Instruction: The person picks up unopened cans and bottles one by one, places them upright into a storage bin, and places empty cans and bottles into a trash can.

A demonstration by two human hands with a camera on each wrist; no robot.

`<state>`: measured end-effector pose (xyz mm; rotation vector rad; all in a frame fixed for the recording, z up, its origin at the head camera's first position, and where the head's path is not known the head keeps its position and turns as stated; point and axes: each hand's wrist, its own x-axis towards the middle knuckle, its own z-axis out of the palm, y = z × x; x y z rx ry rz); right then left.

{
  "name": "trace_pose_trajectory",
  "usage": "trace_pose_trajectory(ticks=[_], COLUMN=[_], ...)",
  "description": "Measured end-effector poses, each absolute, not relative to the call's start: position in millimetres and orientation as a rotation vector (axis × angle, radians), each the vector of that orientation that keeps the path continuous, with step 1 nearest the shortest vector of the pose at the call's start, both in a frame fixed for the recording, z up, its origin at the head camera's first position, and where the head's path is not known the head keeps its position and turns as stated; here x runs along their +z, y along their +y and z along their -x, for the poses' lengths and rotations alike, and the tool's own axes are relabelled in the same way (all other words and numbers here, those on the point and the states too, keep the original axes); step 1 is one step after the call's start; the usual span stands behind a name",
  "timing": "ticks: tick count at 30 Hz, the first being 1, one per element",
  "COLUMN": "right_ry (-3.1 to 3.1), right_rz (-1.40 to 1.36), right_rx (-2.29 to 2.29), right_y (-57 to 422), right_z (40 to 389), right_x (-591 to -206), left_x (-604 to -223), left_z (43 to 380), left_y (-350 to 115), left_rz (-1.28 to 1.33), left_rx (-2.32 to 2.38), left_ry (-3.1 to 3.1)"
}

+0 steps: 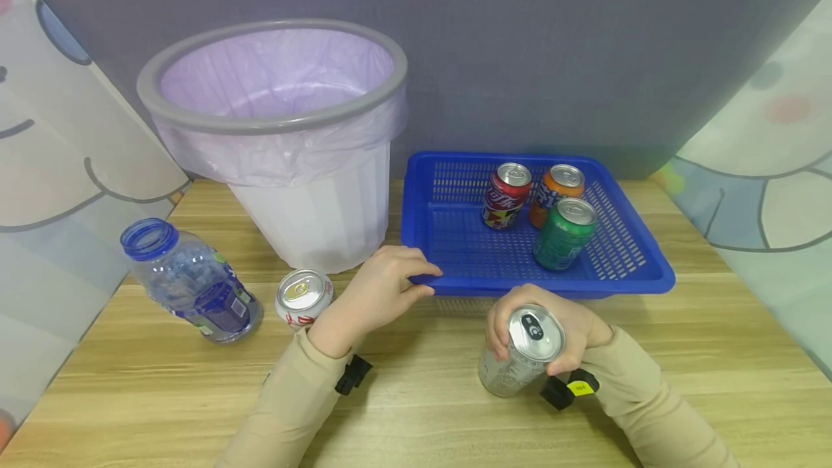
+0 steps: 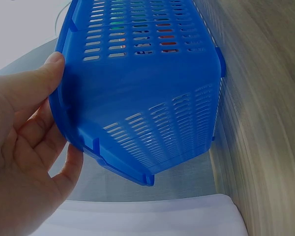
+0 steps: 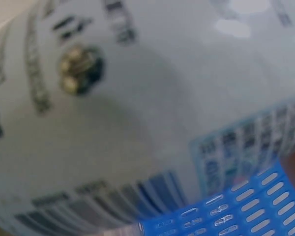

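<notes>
My left hand (image 1: 393, 282) pinches the near left corner of a blue plastic basket (image 1: 624, 285); the left wrist view has the thumb and fingers at the rim of the basket (image 2: 137, 93). In front of the basket, my right hand (image 1: 552, 320) grips a pale can (image 1: 513, 374) with a black tab, tilted slightly. Printed text and a barcode on that can (image 3: 137, 123) fill most of the right wrist view. Inside the basket stand a dark red can (image 1: 505, 197), an orange can (image 1: 541, 201) and a green can (image 1: 562, 240).
A white bin (image 1: 325, 215) with a purple liner and grey rim stands at the back left. A white can (image 1: 302, 298) with a gold tab is beside my left wrist. Farther left, a clear bottle (image 1: 195, 284) with an open blue neck stands on the wooden table (image 1: 416, 410).
</notes>
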<state>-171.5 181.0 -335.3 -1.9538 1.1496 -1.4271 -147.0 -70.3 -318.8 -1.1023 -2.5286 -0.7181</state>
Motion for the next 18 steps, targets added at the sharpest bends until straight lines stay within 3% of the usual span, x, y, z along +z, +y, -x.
trace_pose_trajectory(ticks=[18], right_ry=[1.189], right_rz=[1.912], right_rx=[-1.555], right_y=[189.5], right_z=[170.0], right_x=[-332.7], left_x=[-319.0], left_z=[146.7], left_y=[-70.2], left_rz=[1.097], left_rx=[-0.723], left_ry=[-2.539])
